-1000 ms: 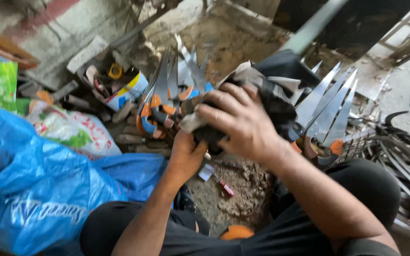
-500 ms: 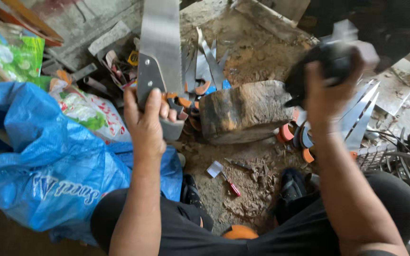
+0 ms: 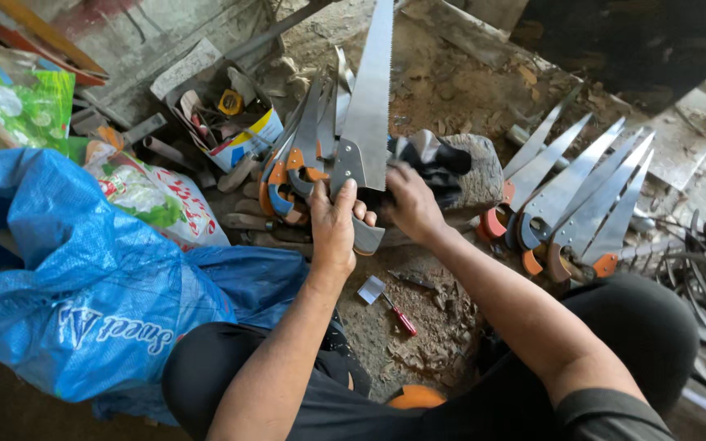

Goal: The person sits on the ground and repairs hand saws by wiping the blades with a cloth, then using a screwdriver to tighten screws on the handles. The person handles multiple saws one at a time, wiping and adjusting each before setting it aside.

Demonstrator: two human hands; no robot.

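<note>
Head view: a saw blade (image 3: pixel 367 114) is held upright over the dirt floor, its toothed edge running up toward the top of the frame, its lower end gripped at the handle end by the left hand (image 3: pixel 334 229). The left grip is closed tight around that lower end, thumb up against the metal. Just beside it, the right hand (image 3: pixel 408 204) is pressed onto a dark cloth (image 3: pixel 431 167), fingers curled into the fabric, so that grip is clamped on the cloth. The cloth is draped over a rough stone block (image 3: pixel 480 175), which sits behind both hands.

Left of the blade, a bunch of finished saws (image 3: pixel 300 167) with orange and blue handles is leaned together, touching one another. To the right of the block, a second fan of saws (image 3: pixel 574 204) is spread out, blades pointing up and away, orange handles low. Below the hands, a small red-handled screwdriver (image 3: pixel 402 318) is lying in the dirt. A cardboard box of odds and ends (image 3: pixel 230 122) is seen behind the left bunch, and a big blue plastic sack (image 3: pixel 83 278) is slumped at the person's left knee.
</note>
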